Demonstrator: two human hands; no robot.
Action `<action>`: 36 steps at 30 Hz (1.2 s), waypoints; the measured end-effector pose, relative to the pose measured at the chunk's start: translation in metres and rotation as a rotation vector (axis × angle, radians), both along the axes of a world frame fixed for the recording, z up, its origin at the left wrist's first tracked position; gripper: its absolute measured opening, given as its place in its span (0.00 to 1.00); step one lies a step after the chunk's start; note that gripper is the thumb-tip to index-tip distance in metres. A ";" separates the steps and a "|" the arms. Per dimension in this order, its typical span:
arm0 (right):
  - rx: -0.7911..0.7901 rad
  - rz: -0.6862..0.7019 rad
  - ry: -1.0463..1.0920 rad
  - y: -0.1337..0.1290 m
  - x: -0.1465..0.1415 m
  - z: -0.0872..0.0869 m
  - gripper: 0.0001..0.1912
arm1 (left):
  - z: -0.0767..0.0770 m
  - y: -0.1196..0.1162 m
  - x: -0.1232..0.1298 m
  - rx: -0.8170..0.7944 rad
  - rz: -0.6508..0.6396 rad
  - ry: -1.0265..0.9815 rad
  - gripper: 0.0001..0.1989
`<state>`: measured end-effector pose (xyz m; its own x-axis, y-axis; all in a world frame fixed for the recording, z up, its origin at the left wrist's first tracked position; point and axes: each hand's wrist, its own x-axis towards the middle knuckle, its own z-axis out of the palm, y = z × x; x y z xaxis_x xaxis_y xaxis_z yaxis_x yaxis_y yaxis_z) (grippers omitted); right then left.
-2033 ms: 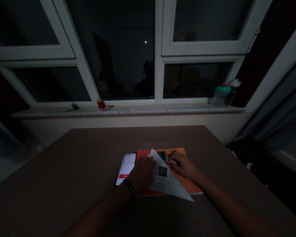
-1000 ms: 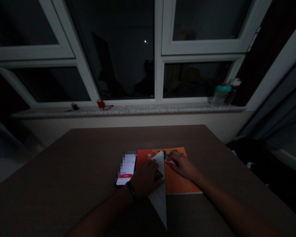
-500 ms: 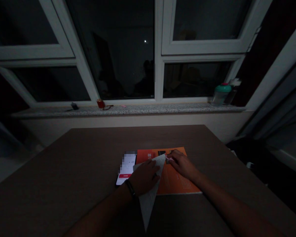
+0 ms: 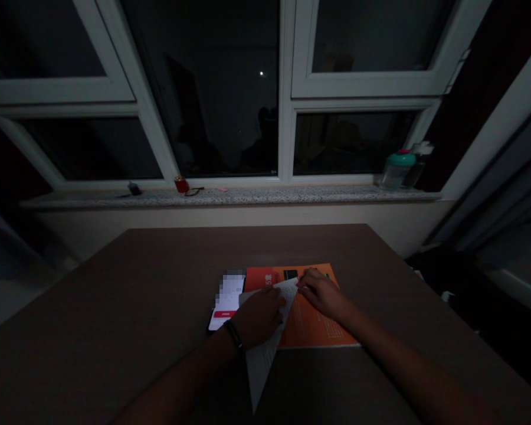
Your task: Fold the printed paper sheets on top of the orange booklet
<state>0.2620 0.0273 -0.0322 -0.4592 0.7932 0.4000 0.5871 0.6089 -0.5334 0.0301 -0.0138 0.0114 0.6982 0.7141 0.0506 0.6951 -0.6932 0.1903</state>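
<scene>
A sheet of printed white paper (image 4: pixel 262 363), folded to a long point toward me, lies partly over an orange-and-red booklet (image 4: pixel 307 327). My left hand (image 4: pixel 259 316), with a dark band at the wrist, rests on the sheet with its fingers laid out and the thumb apart. At the paper's upper right corner, my right hand (image 4: pixel 321 292) has its thumb and fingers pinched together. A small pink-and-white thing shows in that pinch, mostly covered by the fingers. Left of the booklet lies a phone (image 4: pixel 228 301) with its screen lit.
All this is on a dark brown table (image 4: pixel 159 265). Behind it, the stone window sill (image 4: pixel 256 195) bears a small red jar (image 4: pixel 181 185), a small dark object (image 4: pixel 134 188) and a teal-lidded bottle (image 4: pixel 398 168) beside another clear bottle. The room is dim.
The paper's near point has swung slightly left. My right hand has shifted slightly, and less of the pink-and-white thing shows. The left hand stays almost in place on the sheet.
</scene>
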 end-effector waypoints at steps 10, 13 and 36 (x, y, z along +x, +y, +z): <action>-0.059 0.225 -0.060 -0.017 -0.010 0.011 0.08 | -0.003 0.000 0.000 -0.011 0.001 -0.015 0.14; -0.057 0.190 -0.040 -0.015 -0.009 0.009 0.07 | -0.002 0.001 0.000 -0.020 0.002 -0.008 0.14; 0.001 0.083 0.003 -0.003 -0.004 0.000 0.10 | -0.017 0.002 -0.002 0.031 0.034 -0.038 0.21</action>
<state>0.2582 0.0247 -0.0323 -0.5223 0.7520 0.4021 0.5324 0.6560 -0.5351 0.0278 -0.0113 -0.0055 0.6706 0.7353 0.0987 0.7114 -0.6750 0.1958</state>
